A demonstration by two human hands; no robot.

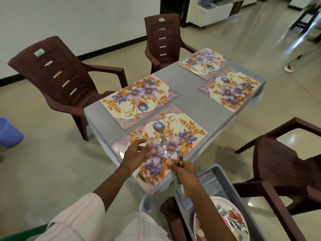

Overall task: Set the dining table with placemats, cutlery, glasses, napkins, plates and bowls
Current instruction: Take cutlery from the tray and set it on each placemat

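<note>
Several floral placemats lie on the grey table (189, 100). Above the nearest placemat (189, 131), my right hand (185, 173) grips a steel spoon (162, 143) by its handle, bowl pointing away, together with a second piece of cutlery (180, 157) whose type I cannot tell. My left hand (136, 153) hovers just left of the spoon with fingers spread and holds nothing. A grey tub (217, 171) at the lower right holds a white patterned plate (224, 202) with forks and spoons (231, 221) lying on it.
Brown plastic chairs stand around the table: one at the left (59, 75), one at the far end (165, 39), one at the right (281, 164). A blue bucket (8, 133) sits on the floor at the left. A cable and plug (289, 67) lie on the floor beyond the table.
</note>
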